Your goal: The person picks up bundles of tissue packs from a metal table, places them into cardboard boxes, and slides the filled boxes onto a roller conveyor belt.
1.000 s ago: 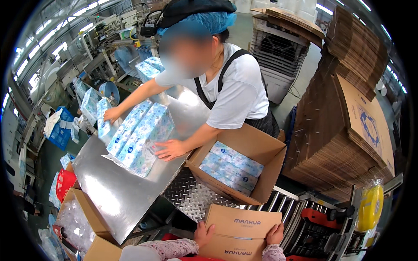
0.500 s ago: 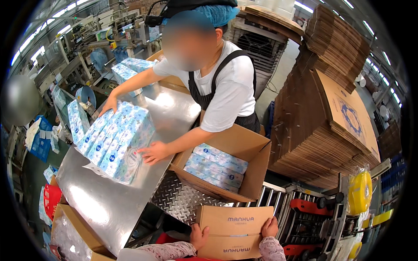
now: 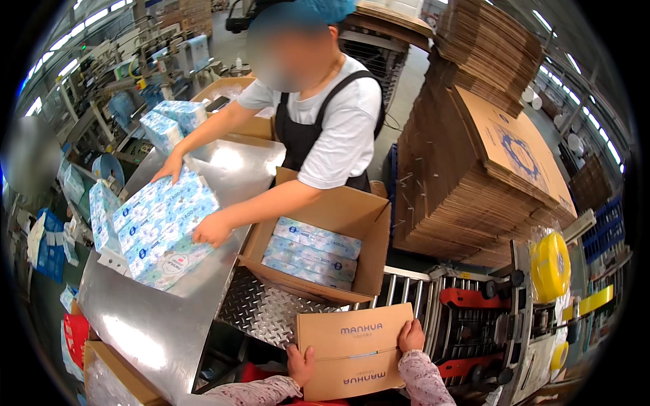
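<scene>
A brown cardboard box (image 3: pixel 352 331) with its top flaps folded down is between my two hands, close to the lower edge. A thin gap runs between the flaps. My left hand (image 3: pixel 300 365) grips its left side, thumb along the edge. On the far right edge, my right hand (image 3: pixel 411 336) is closed round the side, its fingers on the cardboard. Just beyond stands an open carton (image 3: pixel 379 250) holding a row of blue-and-white soft packs (image 3: pixel 315 247). Across the metal table, a co-worker's hands (image 3: pixel 213 229) hold a bundle of similar packs (image 3: pixel 159 223).
The metal table (image 3: pixel 122 311) fills the left side. A roller conveyor (image 3: pixel 403 289) with red-and-black taping parts (image 3: pixel 474 298) lies at right, beside a yellow tape roll (image 3: pixel 550 267). Flat cartons (image 3: pixel 460 196) are stacked high behind. An open box with clear plastic (image 3: pixel 112 379) stands lower left.
The view has shifted, so most things appear further left. The co-worker has turned the bundle of packs, one hand now closed at its near side. My hands keep hold of the box.
</scene>
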Demonstrator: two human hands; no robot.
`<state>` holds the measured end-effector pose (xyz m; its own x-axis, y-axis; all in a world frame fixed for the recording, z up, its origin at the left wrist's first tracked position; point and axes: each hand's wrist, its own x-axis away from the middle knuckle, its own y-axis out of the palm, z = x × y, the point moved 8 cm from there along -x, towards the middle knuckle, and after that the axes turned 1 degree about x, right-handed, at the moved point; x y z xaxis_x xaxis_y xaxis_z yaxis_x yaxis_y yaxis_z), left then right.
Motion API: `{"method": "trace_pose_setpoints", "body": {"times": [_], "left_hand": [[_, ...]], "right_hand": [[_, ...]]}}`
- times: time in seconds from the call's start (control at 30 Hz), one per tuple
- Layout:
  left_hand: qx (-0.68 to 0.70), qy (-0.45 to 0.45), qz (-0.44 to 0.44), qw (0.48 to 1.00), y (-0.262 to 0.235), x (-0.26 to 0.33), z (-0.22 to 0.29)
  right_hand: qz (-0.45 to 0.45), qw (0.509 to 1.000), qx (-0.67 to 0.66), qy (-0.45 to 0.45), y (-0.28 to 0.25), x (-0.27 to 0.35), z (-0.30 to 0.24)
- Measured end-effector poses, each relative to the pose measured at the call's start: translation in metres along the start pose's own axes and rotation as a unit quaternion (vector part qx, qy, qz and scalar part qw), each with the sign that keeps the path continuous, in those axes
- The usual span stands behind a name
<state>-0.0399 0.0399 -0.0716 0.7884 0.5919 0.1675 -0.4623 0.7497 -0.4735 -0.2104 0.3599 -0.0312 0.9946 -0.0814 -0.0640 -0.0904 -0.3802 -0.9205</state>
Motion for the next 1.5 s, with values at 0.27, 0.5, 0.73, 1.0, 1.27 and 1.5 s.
{"method": "trace_pose_setpoints", "body": {"times": [0.27, 0.5, 0.73, 1.0, 1.27, 1.5], "left_hand": [[0.125, -0.002, -0.039, 0.991, 0.068, 0.007, 0.008], [0.166, -0.006, -0.186, 0.968, 0.2, -0.007, 0.032], [-0.033, 0.124, -0.153, 0.98, 0.313, 0.023, 0.142], [0.109, 0.058, -0.429, 0.895, 0.353, 0.053, 0.106], [-0.144, -0.228, -0.454, 0.849, 0.146, 0.034, -0.18], [-0.259, -0.312, -0.31, 0.86, -0.064, -0.02, -0.271]], "right_hand": [[0.18, 0.97, 0.101, -0.13, -0.043, -0.036, -0.007], [0.095, 0.991, 0.068, -0.066, -0.066, -0.016, 0.054], [0.125, 0.988, 0.082, 0.034, -0.088, -0.031, 0.19], [0.139, 0.981, 0.077, -0.112, -0.062, 0.015, 0.075], [-0.321, 0.946, 0.032, -0.023, 0.151, 0.247, 0.135], [-0.434, 0.879, -0.027, 0.195, 0.169, 0.327, 0.166]]}}
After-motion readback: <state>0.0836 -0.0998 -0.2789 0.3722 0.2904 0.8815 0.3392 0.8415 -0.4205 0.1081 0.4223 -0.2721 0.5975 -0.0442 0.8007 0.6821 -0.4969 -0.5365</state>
